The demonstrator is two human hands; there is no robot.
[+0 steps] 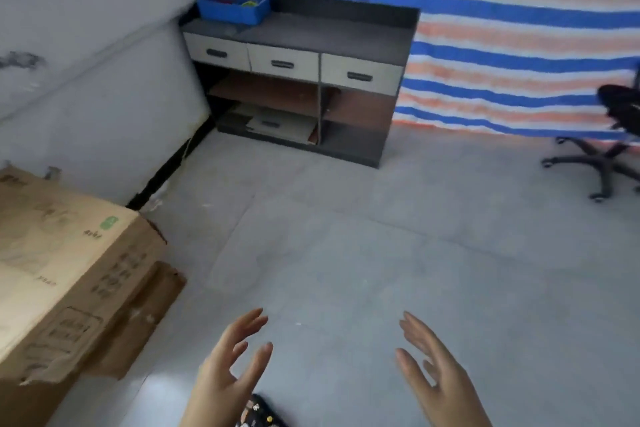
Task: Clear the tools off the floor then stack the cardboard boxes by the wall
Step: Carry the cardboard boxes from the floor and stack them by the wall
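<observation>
A: Cardboard boxes (69, 274) sit against the wall (86, 87), one on top of another, well to the near side of the drawer cabinet (294, 80) in the corner.

B: And your hands?

A: Your left hand (228, 367) and right hand (436, 371) are both raised in front of you, fingers spread, palms facing each other, holding nothing. They hang over bare floor (346, 236), nearer than the cabinet and beside the boxes.

B: Any tools left down there?

A: You can see none on the floor between you and the cabinet. A blue bin (233, 9) stands on the cabinet top; what it holds is too blurred to name.

B: So which step?

A: Likely the stacking, close to done. Next, check that the top box sits square, and look round for any box outside this view.
</observation>
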